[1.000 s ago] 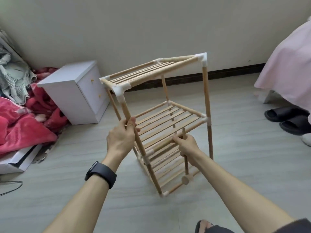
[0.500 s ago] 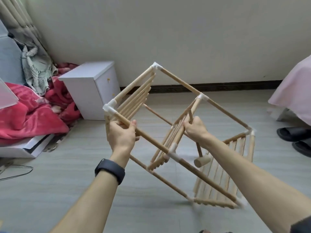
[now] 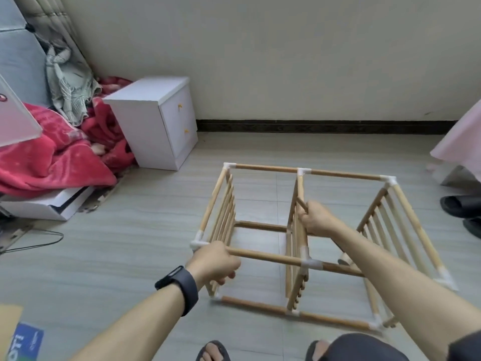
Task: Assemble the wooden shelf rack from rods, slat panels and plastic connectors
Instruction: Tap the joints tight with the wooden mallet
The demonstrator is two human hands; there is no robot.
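A grey tiled floor [image 3: 130, 256] bears the wooden rack [image 3: 312, 243] lying on its side; the left hand [image 3: 212, 264] grips a near rod [image 3: 265, 257]; the right hand [image 3: 316, 221] clasps a thin stick [image 3: 302, 204] at the middle slat panel [image 3: 296, 256].

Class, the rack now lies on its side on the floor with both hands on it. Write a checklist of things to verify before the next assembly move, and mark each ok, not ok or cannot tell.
1. Rack rests on the floor, on its side: ok.
2. Left hand grips the near upper rod beside a corner connector: ok.
3. Right hand grips the middle slat panel: ok.
4. Three slat panels stand in the frame: ok.
5. White connectors pushed fully home: cannot tell, the picture is too blurred.
6. Wooden mallet, partly hidden behind the right forearm, is free of the frame: cannot tell.
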